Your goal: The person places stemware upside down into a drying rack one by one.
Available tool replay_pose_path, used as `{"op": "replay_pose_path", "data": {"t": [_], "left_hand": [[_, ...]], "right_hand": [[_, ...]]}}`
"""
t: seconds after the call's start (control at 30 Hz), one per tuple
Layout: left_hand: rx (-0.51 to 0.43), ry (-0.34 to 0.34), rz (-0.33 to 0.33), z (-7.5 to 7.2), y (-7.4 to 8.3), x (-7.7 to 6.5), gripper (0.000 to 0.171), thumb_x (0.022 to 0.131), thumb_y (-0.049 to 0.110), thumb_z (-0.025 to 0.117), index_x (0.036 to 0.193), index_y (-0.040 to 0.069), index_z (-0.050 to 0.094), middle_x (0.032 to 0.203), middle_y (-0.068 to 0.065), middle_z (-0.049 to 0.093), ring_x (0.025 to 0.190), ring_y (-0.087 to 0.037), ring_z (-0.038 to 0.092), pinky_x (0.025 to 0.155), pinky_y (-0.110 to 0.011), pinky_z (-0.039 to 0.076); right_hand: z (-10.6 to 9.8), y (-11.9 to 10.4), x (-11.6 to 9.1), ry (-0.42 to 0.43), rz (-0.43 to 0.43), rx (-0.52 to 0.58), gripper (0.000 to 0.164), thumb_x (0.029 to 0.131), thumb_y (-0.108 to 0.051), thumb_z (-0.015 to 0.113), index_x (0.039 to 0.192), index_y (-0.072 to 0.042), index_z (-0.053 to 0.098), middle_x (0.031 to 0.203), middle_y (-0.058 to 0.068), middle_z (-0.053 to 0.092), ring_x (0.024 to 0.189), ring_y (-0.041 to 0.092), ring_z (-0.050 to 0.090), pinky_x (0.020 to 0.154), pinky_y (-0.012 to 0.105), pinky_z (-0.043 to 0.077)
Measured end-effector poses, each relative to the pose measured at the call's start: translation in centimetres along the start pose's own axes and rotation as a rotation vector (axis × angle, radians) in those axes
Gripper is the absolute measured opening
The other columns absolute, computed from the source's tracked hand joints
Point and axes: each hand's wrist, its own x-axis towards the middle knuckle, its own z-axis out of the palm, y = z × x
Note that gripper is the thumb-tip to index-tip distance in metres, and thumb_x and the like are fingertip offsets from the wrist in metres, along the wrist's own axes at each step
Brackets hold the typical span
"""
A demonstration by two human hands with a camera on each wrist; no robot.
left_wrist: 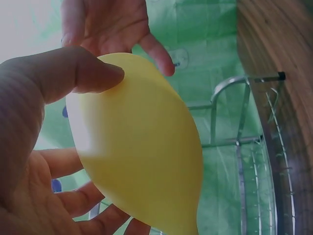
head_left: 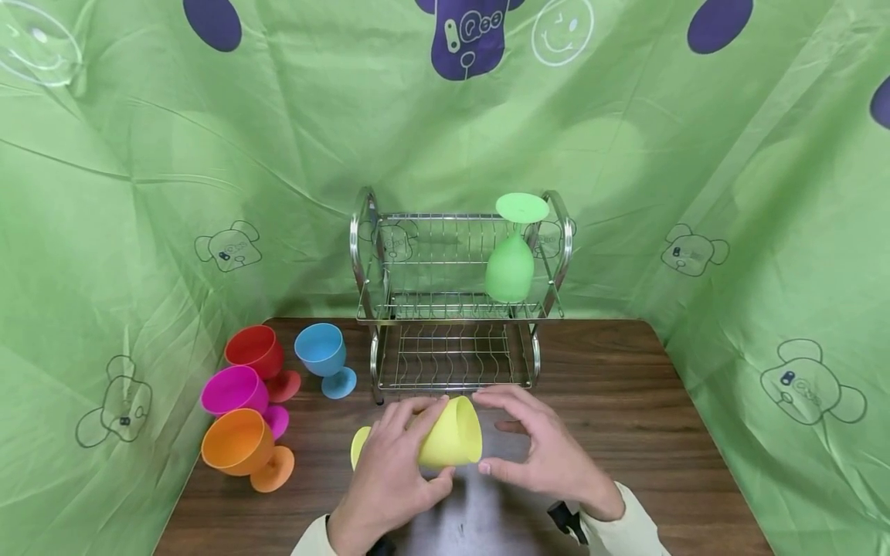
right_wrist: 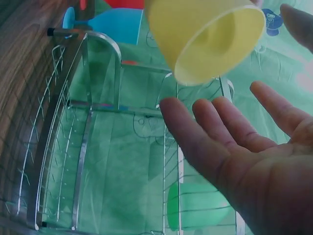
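A yellow plastic goblet (head_left: pixel 450 437) lies on its side in the air, its mouth facing right and its foot to the left. My left hand (head_left: pixel 391 471) grips it round the bowl, with the thumb (left_wrist: pixel 100 73) on one side and the fingers curled under the other. Just off the rim, my right hand (head_left: pixel 538 444) spreads its thumb and fingers, holding nothing. In the right wrist view the goblet's hollow mouth (right_wrist: pixel 220 46) faces the fingers of that hand, a small gap between them.
Behind the hands stands a two-tier metal dish rack (head_left: pixel 455 318). A green goblet (head_left: pixel 511 270) sits upside down on its upper tier. On the left of the wooden table (head_left: pixel 605 386) stand a red goblet (head_left: pixel 255 351), a blue one (head_left: pixel 321 351), a magenta one (head_left: pixel 235 390) and an orange one (head_left: pixel 239 444).
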Motion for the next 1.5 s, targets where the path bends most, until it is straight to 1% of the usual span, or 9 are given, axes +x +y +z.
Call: {"op": "replay_pose_path", "data": {"t": [0.13, 0.23, 0.37, 0.6, 0.83, 1.03, 1.17, 1.33, 1.5], "left_hand": [[-0.002, -0.017, 0.026, 0.1, 0.4, 0.3, 0.093, 0.061, 0.040, 0.095, 0.147, 0.023, 0.064, 0.133, 0.007, 0.064, 0.116, -0.014, 0.060, 0.083, -0.032, 0.051], [0.008, -0.020, 0.040, 0.1, 0.6, 0.5, 0.093, 0.062, 0.040, 0.095, 0.148, 0.024, 0.063, 0.134, 0.007, 0.064, 0.117, -0.016, 0.061, 0.083, -0.032, 0.051], [0.012, -0.022, 0.051, 0.2, 0.8, 0.6, 0.093, 0.062, 0.040, 0.095, 0.147, 0.023, 0.064, 0.134, 0.007, 0.063, 0.117, -0.017, 0.061, 0.082, -0.032, 0.050], [0.009, -0.055, 0.071, 0.2, 1.0, 0.7, 0.091, 0.063, 0.039, 0.095, 0.146, 0.023, 0.064, 0.135, 0.007, 0.063, 0.117, -0.016, 0.060, 0.080, -0.030, 0.047], [0.028, -0.081, 0.099, 0.2, 1.2, 1.1, 0.091, 0.064, 0.040, 0.094, 0.147, 0.022, 0.063, 0.136, 0.006, 0.064, 0.119, -0.017, 0.059, 0.079, -0.030, 0.045], [0.008, -0.096, 0.095, 0.4, 1.5, 0.9, 0.091, 0.065, 0.039, 0.095, 0.148, 0.022, 0.063, 0.139, 0.006, 0.063, 0.122, -0.016, 0.059, 0.081, -0.032, 0.046], [-0.003, -0.076, 0.094, 0.6, 1.7, 0.9, 0.089, 0.067, 0.037, 0.096, 0.147, 0.022, 0.063, 0.141, 0.006, 0.063, 0.124, -0.015, 0.059, 0.083, -0.032, 0.047], [-0.020, -0.032, 0.095, 0.7, 1.6, 0.8, 0.090, 0.068, 0.037, 0.097, 0.148, 0.018, 0.061, 0.145, 0.005, 0.062, 0.129, -0.016, 0.060, 0.092, -0.037, 0.054], [-0.129, 0.053, 0.084, 0.3, 1.5, 0.5, 0.091, 0.069, 0.037, 0.097, 0.149, 0.014, 0.060, 0.152, 0.001, 0.059, 0.136, -0.018, 0.059, 0.103, -0.042, 0.057]], "right_hand": [[0.4, -0.2, 0.0, -0.011, 0.015, 0.016, 0.073, 0.085, -0.030, 0.090, 0.149, -0.020, 0.057, 0.149, 0.000, 0.054, 0.135, 0.020, 0.057, 0.098, 0.044, 0.063], [0.6, -0.3, -0.1, 0.003, 0.024, 0.013, 0.074, 0.084, -0.030, 0.091, 0.150, -0.022, 0.057, 0.149, 0.000, 0.054, 0.134, 0.022, 0.058, 0.099, 0.048, 0.062], [0.7, -0.3, 0.0, 0.027, 0.041, 0.023, 0.075, 0.083, -0.029, 0.092, 0.150, -0.023, 0.056, 0.148, 0.001, 0.053, 0.134, 0.025, 0.058, 0.100, 0.045, 0.062], [0.7, 0.2, 0.0, 0.006, 0.033, 0.054, 0.072, 0.084, -0.028, 0.091, 0.148, -0.021, 0.058, 0.146, 0.001, 0.054, 0.132, 0.026, 0.057, 0.095, 0.040, 0.064], [1.0, 0.4, -0.3, 0.033, 0.039, 0.110, 0.069, 0.083, -0.022, 0.091, 0.144, -0.020, 0.059, 0.143, 0.002, 0.055, 0.128, 0.036, 0.058, 0.094, 0.041, 0.064], [0.9, 0.5, -0.5, 0.055, 0.062, 0.096, 0.066, 0.081, -0.022, 0.092, 0.139, -0.023, 0.061, 0.139, -0.001, 0.055, 0.126, 0.028, 0.059, 0.090, 0.038, 0.065], [0.8, 0.5, -0.6, 0.077, 0.065, 0.089, 0.067, 0.080, -0.020, 0.093, 0.138, -0.023, 0.061, 0.140, -0.001, 0.055, 0.126, 0.027, 0.060, 0.089, 0.038, 0.065], [0.7, 0.5, -0.5, 0.106, 0.050, 0.084, 0.068, 0.078, -0.016, 0.093, 0.138, -0.022, 0.061, 0.139, 0.001, 0.056, 0.124, 0.027, 0.060, 0.088, 0.038, 0.066], [0.7, 0.7, -0.4, 0.140, 0.033, 0.130, 0.069, 0.076, -0.009, 0.093, 0.137, -0.016, 0.062, 0.137, 0.006, 0.057, 0.124, 0.023, 0.061, 0.090, 0.042, 0.066]]}}
